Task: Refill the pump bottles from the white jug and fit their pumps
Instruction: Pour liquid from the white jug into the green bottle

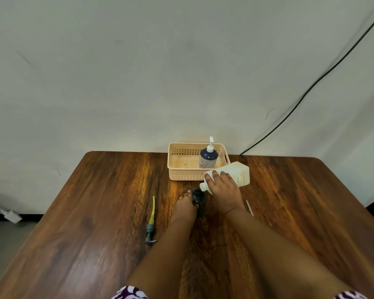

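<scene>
1. The open dark bottle [198,196] stands mid-table, its mouth facing up, just near-left of the jug's spout.
2. The white jug [238,172] is tipped, its long axis running from the base at far right down to the spout at near left. The spout sits just over the bottle mouth; I see no stream.
3. The right hand [221,187] is wrapped over the jug's neck end. The left hand [185,207] holds the dark bottle from the left, fingers curled round it.
4. The loose pump [151,221], with a yellow tube, lies left of the left hand, which is the nearer hand; its tube points far.
5. Count: two bottles, one jug, one loose pump, one basket [177,169]. The second, blue bottle [208,158] stands in the basket, pump fitted.
6. A thin white strip [249,208] lies on the table [95,201] beside the right wrist.
</scene>
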`<state>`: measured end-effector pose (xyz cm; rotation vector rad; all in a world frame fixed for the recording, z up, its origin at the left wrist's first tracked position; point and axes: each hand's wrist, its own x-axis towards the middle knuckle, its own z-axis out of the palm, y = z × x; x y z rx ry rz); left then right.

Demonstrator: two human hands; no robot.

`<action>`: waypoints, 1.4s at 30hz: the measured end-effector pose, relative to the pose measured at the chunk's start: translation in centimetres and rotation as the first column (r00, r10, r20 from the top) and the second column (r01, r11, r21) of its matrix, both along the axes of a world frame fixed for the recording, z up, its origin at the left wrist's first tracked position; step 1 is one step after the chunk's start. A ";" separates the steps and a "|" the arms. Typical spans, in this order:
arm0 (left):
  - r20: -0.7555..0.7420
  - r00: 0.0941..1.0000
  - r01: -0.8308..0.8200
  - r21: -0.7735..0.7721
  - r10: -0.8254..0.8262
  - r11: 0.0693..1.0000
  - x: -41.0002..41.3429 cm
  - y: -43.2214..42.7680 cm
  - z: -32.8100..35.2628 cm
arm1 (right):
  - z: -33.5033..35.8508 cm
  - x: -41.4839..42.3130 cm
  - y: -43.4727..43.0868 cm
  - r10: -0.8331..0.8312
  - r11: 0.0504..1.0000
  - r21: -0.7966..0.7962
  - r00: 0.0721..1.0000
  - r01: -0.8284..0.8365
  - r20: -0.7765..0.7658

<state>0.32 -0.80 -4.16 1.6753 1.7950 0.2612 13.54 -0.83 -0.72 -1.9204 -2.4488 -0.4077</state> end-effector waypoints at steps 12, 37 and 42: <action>0.013 0.999 0.036 -0.025 -0.036 0.999 -0.3 -0.1 0.7 | 0.9 0.1 0.1 0.074 0.997 -0.030 0.997 -0.073 0.034; 0.000 0.999 0.035 -0.048 -0.035 0.998 -0.3 -0.4 1.3 | 1.0 0.6 0.5 0.132 0.991 -0.020 0.988 -0.131 0.079; 0.006 0.999 0.040 -0.044 -0.040 0.998 -0.3 -0.4 1.2 | 1.2 0.7 0.7 0.143 0.990 -0.008 0.985 -0.143 0.095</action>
